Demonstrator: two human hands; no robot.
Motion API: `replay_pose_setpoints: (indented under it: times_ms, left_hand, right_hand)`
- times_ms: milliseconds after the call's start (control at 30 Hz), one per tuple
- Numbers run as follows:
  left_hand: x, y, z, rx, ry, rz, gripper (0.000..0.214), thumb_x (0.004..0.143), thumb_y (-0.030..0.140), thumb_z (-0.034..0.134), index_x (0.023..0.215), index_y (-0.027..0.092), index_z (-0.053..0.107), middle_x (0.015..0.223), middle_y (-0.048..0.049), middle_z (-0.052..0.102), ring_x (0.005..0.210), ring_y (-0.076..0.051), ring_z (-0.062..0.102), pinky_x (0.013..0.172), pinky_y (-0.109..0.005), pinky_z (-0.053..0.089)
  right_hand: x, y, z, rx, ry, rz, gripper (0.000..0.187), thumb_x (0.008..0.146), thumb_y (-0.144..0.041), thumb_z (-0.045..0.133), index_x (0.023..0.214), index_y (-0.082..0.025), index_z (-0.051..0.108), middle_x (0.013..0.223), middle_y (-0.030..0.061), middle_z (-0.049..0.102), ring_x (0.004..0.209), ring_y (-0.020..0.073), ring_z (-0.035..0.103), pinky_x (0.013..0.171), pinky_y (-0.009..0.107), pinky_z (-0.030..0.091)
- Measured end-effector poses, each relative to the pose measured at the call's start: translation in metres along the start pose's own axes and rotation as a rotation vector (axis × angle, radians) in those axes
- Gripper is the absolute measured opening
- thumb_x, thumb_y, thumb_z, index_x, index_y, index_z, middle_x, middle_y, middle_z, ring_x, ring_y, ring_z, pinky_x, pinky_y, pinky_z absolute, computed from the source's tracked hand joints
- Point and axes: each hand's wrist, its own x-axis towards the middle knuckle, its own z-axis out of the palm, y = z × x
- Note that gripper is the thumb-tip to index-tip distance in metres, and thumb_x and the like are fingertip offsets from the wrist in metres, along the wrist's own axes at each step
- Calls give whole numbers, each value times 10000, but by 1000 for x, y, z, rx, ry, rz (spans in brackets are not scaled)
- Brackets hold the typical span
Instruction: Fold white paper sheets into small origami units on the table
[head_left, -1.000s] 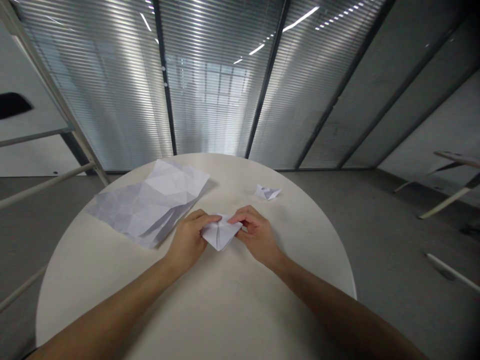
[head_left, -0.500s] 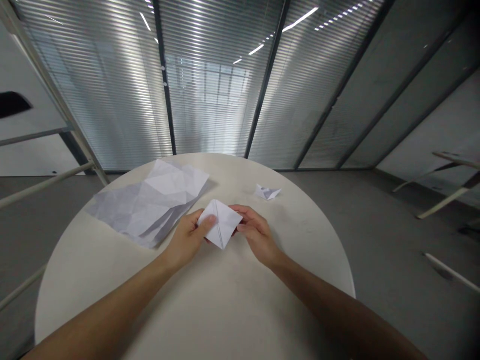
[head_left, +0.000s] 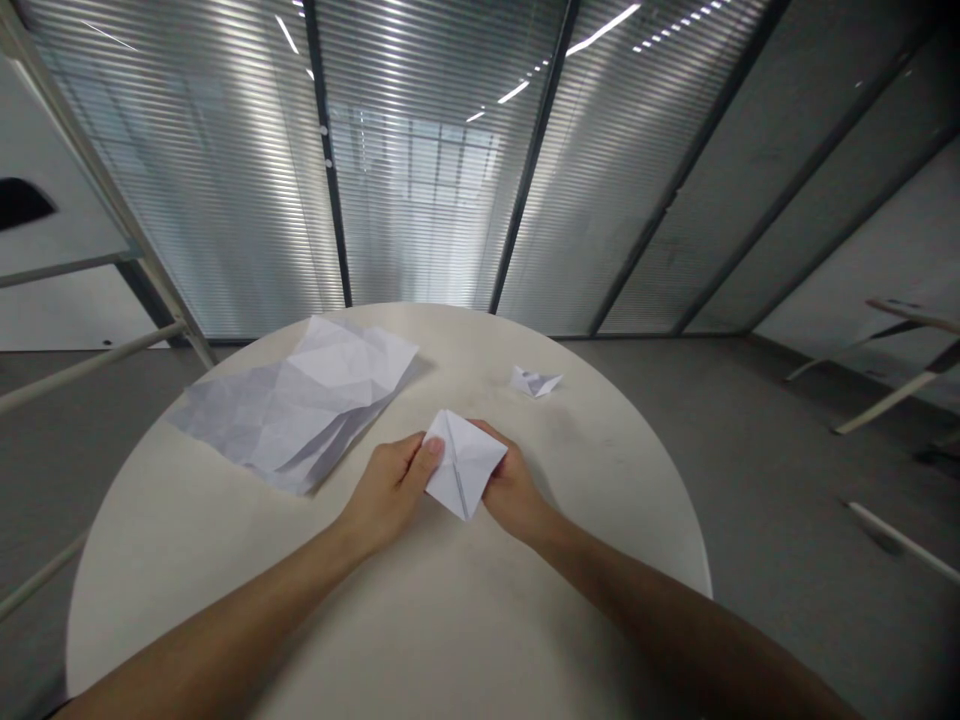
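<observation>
A small folded square of white paper (head_left: 466, 462), with a crease line running from corner to corner, is held up above the round table. My left hand (head_left: 396, 482) pinches its left corner, thumb on top and the other fingers underneath. On the opposite side, my right hand (head_left: 517, 490) is at the right corner; its fingers reach behind the paper, which hides most of them. Whether the right hand grips firmly or only supports it from below is hard to see.
Creased white sheets (head_left: 300, 400) lie stacked on the table's left. A small folded paper piece (head_left: 535, 381) sits at the back right of the white round table (head_left: 375, 640). Blind-covered glass panels (head_left: 420, 200) stand behind; a metal frame (head_left: 97, 370) is at left.
Both hands and the folded paper have shifted slightly right and nearer to me. My right fingers and thumb have slid further behind the paper's right corner.
</observation>
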Motion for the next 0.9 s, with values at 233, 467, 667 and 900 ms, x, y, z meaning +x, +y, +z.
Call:
replay_pose_setpoints:
  times_ms: [233,467,667,900]
  left_hand:
    - [-3,-6,3,361,51,418,810,715,357,660,1400,236,244,1390,-145,364,1148,-285,462,909,-416,435]
    - [-3,-10,1,639,26,496,727,699,242,579,1382,213,333,1508,-163,184,1156,-325,478,949,-479,421]
    - [1,-13,2,834,100,511,542,773,217,562,1297,137,447,1426,-197,381,962,-288,592,824,-436,502]
    - [3,-22,-5,677,208,517,425,806,119,483,1228,142,527,1136,-142,653,901,-250,655,787,-384,528]
  right_hand:
    - [1,3,-1,-104,158,6,147,635,-116,577,766,-171,613,700,-27,612,642,135,539,595,234,449]
    - [-1,8,4,-188,56,-38,197,689,-72,474,785,-171,615,734,-19,625,673,131,542,644,243,465]
    - [-3,12,7,-284,18,-46,323,714,-68,451,980,-180,598,879,4,648,817,157,582,741,268,488]
    - [-5,14,4,-346,52,-11,474,753,-82,455,1189,-241,551,928,8,655,797,162,613,744,307,517]
